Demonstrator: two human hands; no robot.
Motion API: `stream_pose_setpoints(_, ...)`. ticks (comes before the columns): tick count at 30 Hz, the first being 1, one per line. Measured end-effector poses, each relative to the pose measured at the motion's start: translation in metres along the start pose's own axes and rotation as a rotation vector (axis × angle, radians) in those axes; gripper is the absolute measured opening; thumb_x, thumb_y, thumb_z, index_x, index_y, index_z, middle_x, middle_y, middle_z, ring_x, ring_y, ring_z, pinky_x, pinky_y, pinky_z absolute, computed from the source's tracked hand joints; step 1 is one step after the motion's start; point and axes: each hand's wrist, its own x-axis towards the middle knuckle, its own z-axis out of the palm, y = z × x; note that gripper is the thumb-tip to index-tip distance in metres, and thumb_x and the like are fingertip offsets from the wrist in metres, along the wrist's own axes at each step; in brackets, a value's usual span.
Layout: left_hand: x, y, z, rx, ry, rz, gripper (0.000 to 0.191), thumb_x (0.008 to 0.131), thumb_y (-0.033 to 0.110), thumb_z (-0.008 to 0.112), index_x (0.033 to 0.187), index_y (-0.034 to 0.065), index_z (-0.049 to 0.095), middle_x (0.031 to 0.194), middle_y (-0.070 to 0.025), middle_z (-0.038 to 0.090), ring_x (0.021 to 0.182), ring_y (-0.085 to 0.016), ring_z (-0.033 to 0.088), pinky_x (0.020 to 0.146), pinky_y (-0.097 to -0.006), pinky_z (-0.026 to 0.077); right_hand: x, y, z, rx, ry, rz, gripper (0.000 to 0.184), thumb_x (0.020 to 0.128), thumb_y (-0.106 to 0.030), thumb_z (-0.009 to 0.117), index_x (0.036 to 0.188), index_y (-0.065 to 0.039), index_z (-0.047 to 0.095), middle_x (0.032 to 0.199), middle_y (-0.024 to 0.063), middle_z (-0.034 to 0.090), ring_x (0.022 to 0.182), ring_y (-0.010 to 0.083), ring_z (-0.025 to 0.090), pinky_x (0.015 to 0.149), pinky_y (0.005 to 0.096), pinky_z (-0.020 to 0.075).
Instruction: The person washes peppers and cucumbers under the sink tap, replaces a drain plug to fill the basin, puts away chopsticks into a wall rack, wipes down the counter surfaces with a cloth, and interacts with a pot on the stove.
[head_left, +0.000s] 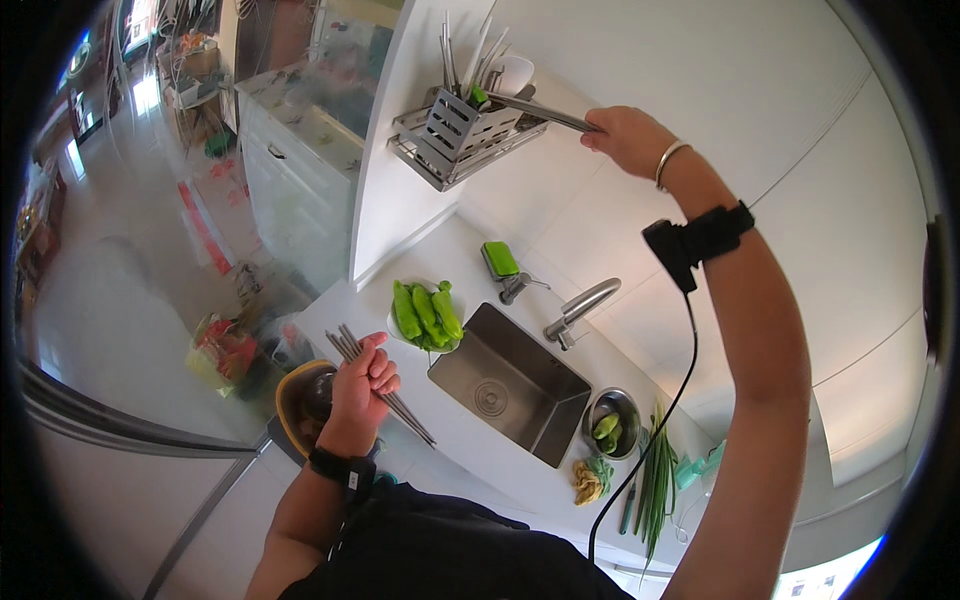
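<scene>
My left hand (367, 382) is closed around a bundle of metal chopsticks (409, 421), low over the counter's front edge. Raised at the upper right, my right hand (626, 139) grips more metal chopsticks (551, 114); their far ends reach the top of a slotted metal utensil holder (450, 124) on a wall rack (442, 176). Several long utensils stand upright in the holder, with a white bowl-like item (513, 73) behind them. Whether the far ends of the held chopsticks are inside the holder, I cannot tell.
Green peppers (427, 311) lie in a white bowl left of the steel sink (491, 397). A faucet (585, 307) and a green sponge (500, 259) stand behind it. To the right are a metal bowl (626, 405) with peppers, a cloth (591, 480), a knife (628, 506) and scallions (658, 480).
</scene>
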Motion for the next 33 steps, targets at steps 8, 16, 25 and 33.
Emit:
stream_pose_setpoints(8, -0.009, 0.027, -0.016, -0.030, 0.060, 0.055, 0.021, 0.105, 0.027, 0.047, 0.111, 0.0096, 0.057, 0.063, 0.0042, 0.037, 0.052, -0.008, 0.032, 0.051, -0.0238, 0.030, 0.070, -0.012, -0.049, -0.617, -0.046, -0.188, 0.013, 0.091, -0.019, 0.063, 0.099, -0.011, 0.068, 0.093, 0.0094, 0.069, 0.091, 0.0311, 0.066, 0.080, 0.0427, 0.0511)
stream_pose_setpoints(16, -0.020, 0.021, -0.015, -0.033, 0.046, 0.022, 0.021, 0.105, 0.027, 0.048, 0.111, 0.0092, 0.057, 0.063, 0.0040, 0.037, 0.053, -0.007, 0.032, 0.051, -0.0235, 0.030, 0.082, -0.112, -0.056, -0.827, 0.127, -0.394, 0.027, 0.085, -0.023, 0.067, 0.110, -0.014, 0.071, 0.130, 0.0081, 0.062, 0.127, 0.0252, 0.052, 0.112, 0.0559, 0.0311)
stream_pose_setpoints(25, -0.001, -0.023, 0.028, 0.190, -0.259, -0.237, 0.024, 0.101, 0.029, 0.056, 0.110, 0.0077, 0.061, 0.063, 0.0061, 0.036, 0.050, -0.004, 0.028, 0.046, -0.0207, 0.026, -0.134, -0.142, 0.050, 0.134, 0.729, -0.487, 0.015, 0.082, -0.019, 0.060, 0.078, -0.005, 0.057, 0.078, 0.0097, 0.058, 0.077, 0.0258, 0.060, 0.063, 0.0377, 0.0498)
stream_pose_setpoints(33, -0.050, -0.138, 0.099, 0.231, -0.548, -0.599, 0.026, 0.106, 0.027, 0.046, 0.112, 0.0057, 0.059, 0.066, 0.0048, 0.035, 0.053, -0.004, 0.027, 0.047, -0.0219, 0.025, -0.424, -0.209, 0.198, 0.738, 0.320, 0.611, 0.023, 0.085, -0.028, 0.066, 0.091, -0.006, 0.060, 0.085, 0.0104, 0.061, 0.091, 0.0338, 0.061, 0.070, 0.0455, 0.0513)
